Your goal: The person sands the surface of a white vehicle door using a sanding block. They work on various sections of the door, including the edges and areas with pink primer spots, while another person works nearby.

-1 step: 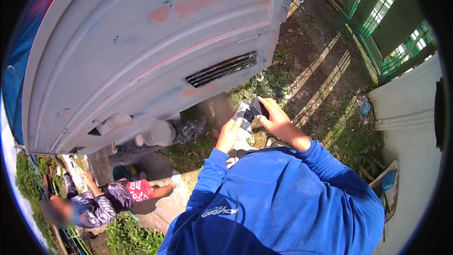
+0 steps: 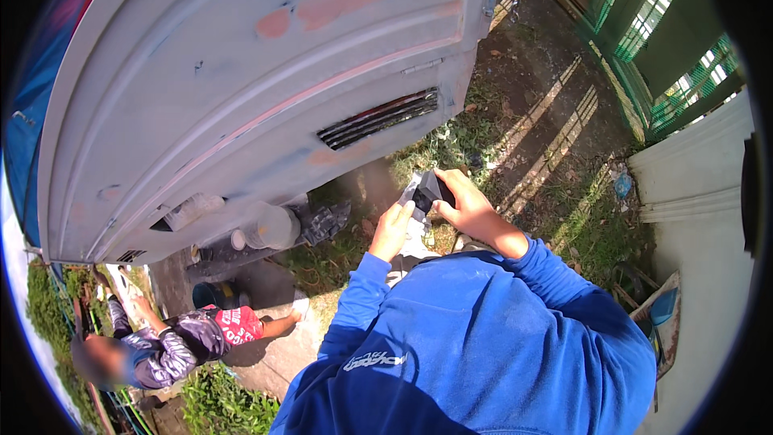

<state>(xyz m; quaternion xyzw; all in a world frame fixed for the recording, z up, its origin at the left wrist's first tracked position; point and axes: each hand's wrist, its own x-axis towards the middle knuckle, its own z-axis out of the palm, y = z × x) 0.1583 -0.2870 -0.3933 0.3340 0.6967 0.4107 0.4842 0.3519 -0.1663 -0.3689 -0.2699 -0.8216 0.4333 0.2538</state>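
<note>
Just off the grey panel (image 2: 233,105), on the person's side of its slatted vent (image 2: 378,118), a dark block (image 2: 436,187) and a thin grey sheet (image 2: 411,186) are held together, not touching the panel. The right grip (image 2: 471,208) is closed around the block, thumb on the near side; the left grip (image 2: 390,231) is nearly closed, seeming to pinch the sheet's near edge. Holding them from both sides probably lines the sheet up with the block and stops it slipping. The right fingers cover part of the block, and neither underside shows, so I cannot tell whether the sheet wraps beneath. Beyond the panel's lower left corner, a co-worker (image 2: 171,358) reaches toward something hard to make out.
</note>
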